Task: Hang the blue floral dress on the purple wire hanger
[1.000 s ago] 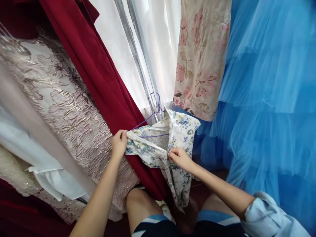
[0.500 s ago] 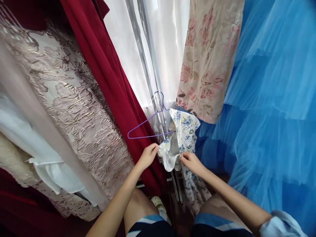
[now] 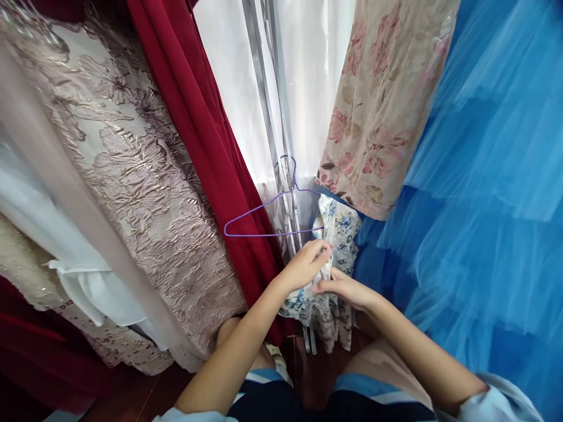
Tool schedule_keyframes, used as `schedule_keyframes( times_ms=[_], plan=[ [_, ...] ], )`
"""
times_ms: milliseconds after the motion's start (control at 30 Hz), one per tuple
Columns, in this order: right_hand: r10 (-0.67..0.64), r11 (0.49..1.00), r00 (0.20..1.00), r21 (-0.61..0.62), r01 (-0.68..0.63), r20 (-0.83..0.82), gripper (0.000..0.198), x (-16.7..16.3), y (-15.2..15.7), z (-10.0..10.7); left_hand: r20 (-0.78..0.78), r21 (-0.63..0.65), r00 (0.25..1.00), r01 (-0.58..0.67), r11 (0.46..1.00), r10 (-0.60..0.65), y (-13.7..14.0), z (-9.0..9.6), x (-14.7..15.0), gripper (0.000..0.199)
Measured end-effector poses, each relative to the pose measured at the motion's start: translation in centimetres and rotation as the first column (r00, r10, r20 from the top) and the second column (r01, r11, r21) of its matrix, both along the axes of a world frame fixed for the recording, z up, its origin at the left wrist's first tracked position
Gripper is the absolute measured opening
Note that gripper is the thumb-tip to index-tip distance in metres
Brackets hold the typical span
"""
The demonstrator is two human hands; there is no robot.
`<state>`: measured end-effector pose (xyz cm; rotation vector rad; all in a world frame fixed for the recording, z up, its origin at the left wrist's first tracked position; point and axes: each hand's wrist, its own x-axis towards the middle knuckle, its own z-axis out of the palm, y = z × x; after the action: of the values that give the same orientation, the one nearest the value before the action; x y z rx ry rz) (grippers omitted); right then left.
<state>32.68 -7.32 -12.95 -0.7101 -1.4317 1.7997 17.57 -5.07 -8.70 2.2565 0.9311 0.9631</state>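
A small white dress with blue and yellow flowers (image 3: 345,231) hangs by one shoulder from the right arm of a purple wire hanger (image 3: 253,214). The hanger's left arm is bare, and its hook is up at the metal rails. My left hand (image 3: 305,266) is closed on the dress's edge, fingers pinched at the white trim. Just below and to the right, my right hand (image 3: 345,288) grips the same edge between thumb and fingers. The loose half of the dress is folded down beneath both hands.
Two metal rails (image 3: 268,88) stand before a white curtain (image 3: 308,88). A dark red garment (image 3: 189,105) and a pink brocade one (image 3: 141,176) hang on the left. To the right are a beige floral garment (image 3: 378,129) and a blue tulle dress (image 3: 475,164).
My left hand has moved right and up to the dress's edge near my right hand. The loose shoulder, earlier stretched between both hands, now hangs folded below them.
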Motion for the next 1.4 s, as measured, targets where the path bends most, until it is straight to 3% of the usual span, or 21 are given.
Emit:
schedule_keyframes(
  times_ms=[67,233,367,467,633,800,933,1000,1067,1167,1233,1300,1400],
  plan=[
    [-0.046,0.999,0.999,-0.027,0.045,-0.021,0.04,0.1,0.1,-0.5,0.053,-0.117,0.999,0.003,0.993,0.003,1.2,-1.9,0.2,0.028],
    [-0.072,0.994,0.997,-0.084,0.073,0.013,0.041,0.9,0.2,-2.1,0.207,-0.079,0.973,-0.09,0.993,0.105,4.2,-6.1,0.9,0.027],
    [0.027,1.0,0.973,0.005,-0.029,0.229,0.048,1.5,-0.2,-2.9,0.111,-0.113,0.994,-0.01,0.994,0.023,5.4,-7.8,0.7,0.036],
    [0.02,0.998,0.948,0.056,-0.04,0.318,0.039,1.1,-0.3,-2.9,0.067,-0.181,0.998,-0.006,0.983,0.019,5.5,-9.0,0.3,0.04],
    [-0.034,0.97,0.911,0.233,-0.069,0.411,0.019,0.2,0.2,-2.0,0.063,-0.278,0.998,0.0,0.961,0.018,4.5,-11.0,-1.0,0.049],
    [-0.123,0.973,0.935,0.224,0.048,0.333,0.02,2.1,0.8,0.3,0.048,-0.27,0.991,-0.107,0.957,0.125,1.3,-12.9,-5.2,0.054],
    [-0.281,0.937,0.908,0.294,0.189,0.312,0.023,4.6,3.0,1.8,0.015,-0.427,0.953,-0.267,0.864,0.301,-2.0,-14.0,-10.0,0.064],
    [-0.38,0.892,0.886,0.358,0.276,0.266,0.022,5.2,4.9,2.3,-0.027,-0.491,0.951,-0.28,0.825,0.307,-3.5,-13.7,-12.3,0.067],
    [-0.449,0.839,0.867,0.437,0.325,0.216,0.022,5.0,7.1,2.8,-0.058,-0.497,0.957,-0.275,0.823,0.285,-4.7,-12.4,-14.4,0.065],
    [-0.534,0.694,0.832,0.642,0.328,0.152,0.02,3.6,10.4,3.0,-0.097,-0.412,0.939,-0.339,0.846,0.329,-5.8,-8.7,-17.0,0.053],
    [-0.564,0.588,0.817,0.752,0.299,0.117,0.019,2.4,12.1,2.9,-0.148,-0.279,0.909,-0.416,0.865,0.39,-5.9,-5.6,-18.5,0.043],
    [-0.559,0.563,0.815,0.791,0.241,0.149,0.021,1.3,13.2,2.5,-0.233,-0.097,0.864,-0.478,0.873,0.447,-5.6,-2.7,-19.8,0.036],
    [-0.581,0.583,0.774,0.792,0.179,0.253,0.021,0.2,13.5,1.8,-0.383,0.173,0.765,-0.491,0.854,0.518,-4.6,0.6,-21.1,0.036]
  ],
)
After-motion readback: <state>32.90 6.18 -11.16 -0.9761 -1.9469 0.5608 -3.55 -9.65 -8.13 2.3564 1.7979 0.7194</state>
